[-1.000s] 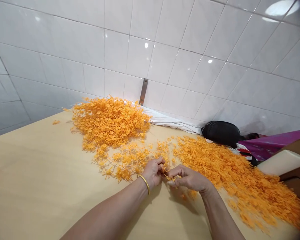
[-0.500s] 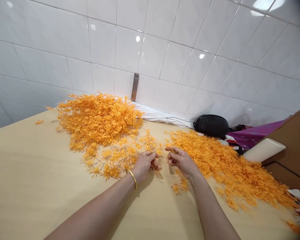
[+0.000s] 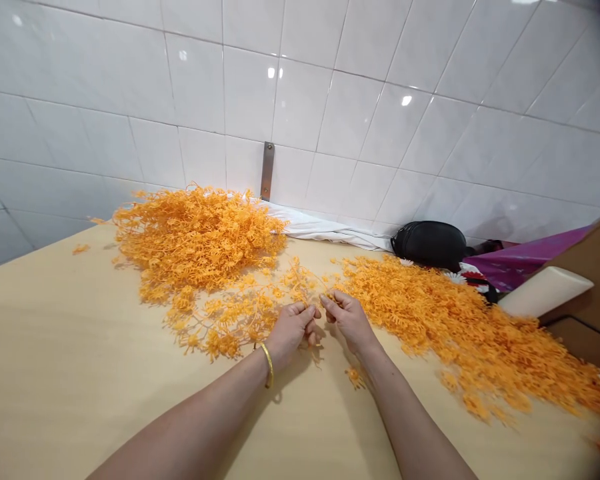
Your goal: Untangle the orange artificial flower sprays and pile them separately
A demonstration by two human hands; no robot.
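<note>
My left hand [image 3: 293, 330], with a gold bangle [image 3: 267, 365] on its wrist, pinches a thin stem of an orange artificial flower sprig [image 3: 300, 283]. Close beside it, my right hand [image 3: 347, 320] has thumb and forefinger pressed together at the sprig; the exact piece between those fingertips is too small to make out. Several joined orange sprigs [image 3: 220, 320] spread out to the left of my hands. One loose orange floret [image 3: 354, 378] lies on the table below my right hand.
A tall heap of orange sprigs [image 3: 195, 233] stands at the back left of the table [image 3: 55, 347]. Loose orange pieces [image 3: 460, 327] fill the right side. Behind are a black pouch [image 3: 430, 244], white cloth [image 3: 325, 232], a cream block [image 3: 545, 291], cardboard [image 3: 590, 320] and a tiled wall [image 3: 250, 87].
My right hand has moved left, nearer to my left hand, and its fingers have closed together more. My left hand stays nearly in place. The view has shifted slightly.
</note>
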